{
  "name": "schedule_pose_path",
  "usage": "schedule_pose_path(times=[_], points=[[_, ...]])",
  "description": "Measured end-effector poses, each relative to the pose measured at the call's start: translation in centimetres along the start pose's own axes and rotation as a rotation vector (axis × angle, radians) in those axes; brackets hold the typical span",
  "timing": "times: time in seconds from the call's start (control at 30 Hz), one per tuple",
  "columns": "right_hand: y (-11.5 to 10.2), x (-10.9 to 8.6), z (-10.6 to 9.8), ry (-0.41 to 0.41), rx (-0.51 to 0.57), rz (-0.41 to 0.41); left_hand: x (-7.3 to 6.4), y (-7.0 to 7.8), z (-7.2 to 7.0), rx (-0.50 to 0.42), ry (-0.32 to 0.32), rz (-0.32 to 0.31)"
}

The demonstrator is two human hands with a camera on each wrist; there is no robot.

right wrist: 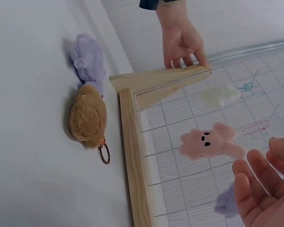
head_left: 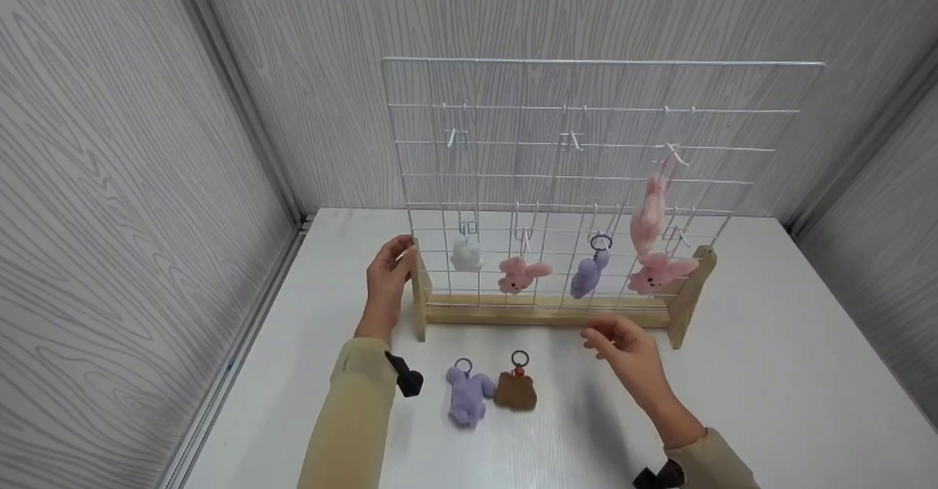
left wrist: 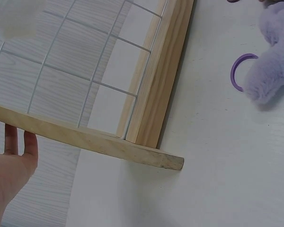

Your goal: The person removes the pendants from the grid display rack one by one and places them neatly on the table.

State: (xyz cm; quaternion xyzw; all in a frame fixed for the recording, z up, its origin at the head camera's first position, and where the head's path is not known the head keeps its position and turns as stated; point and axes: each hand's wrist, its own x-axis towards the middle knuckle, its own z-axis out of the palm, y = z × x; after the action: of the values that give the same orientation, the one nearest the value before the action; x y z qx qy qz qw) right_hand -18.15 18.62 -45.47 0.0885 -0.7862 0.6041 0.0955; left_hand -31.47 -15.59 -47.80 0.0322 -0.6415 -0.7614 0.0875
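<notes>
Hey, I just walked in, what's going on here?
A person's left hand touches the pale wooden end post of a white wire grid rack; their empty right hand hovers before it. A white plush charm, pink plush charms and a purple plush charm hang on the rack. A fuzzy purple plush keychain and a brown plush keychain lie side by side on the white table in front.

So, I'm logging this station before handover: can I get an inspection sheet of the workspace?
Surface: white tabletop
Job's things: wire grid in wooden stand; white charm, pink charms and purple charm hang there; second purple charm and brown charm lie in front
Clutter: nothing seen
Fingers: left fingers touch the stand's side; right fingers hold nothing
Cables: nothing seen
Surroundings: grey wood-grain panels
</notes>
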Motion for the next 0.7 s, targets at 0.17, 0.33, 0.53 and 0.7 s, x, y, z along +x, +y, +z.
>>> schedule_pose_path(times=[0.17,0.33,0.53,0.7], points=[[-1.0,0.1,-1.3,0.022,-0.007,-0.074,0.0,0.1,0.0,-0.004,-0.003,-0.006],[-1.4,0.2,-2.8,0.053,-0.006,-0.108,0.1,0.0,-0.1,0.000,-0.009,-0.006],[-0.2,0.9,-5.2,0.089,-0.004,-0.167,0.1,-0.1,-0.1,0.012,-0.014,-0.005],[-0.2,1.7,-7.6,0.141,0.020,-0.252,0.1,0.0,-0.1,0.008,-0.024,0.005]])
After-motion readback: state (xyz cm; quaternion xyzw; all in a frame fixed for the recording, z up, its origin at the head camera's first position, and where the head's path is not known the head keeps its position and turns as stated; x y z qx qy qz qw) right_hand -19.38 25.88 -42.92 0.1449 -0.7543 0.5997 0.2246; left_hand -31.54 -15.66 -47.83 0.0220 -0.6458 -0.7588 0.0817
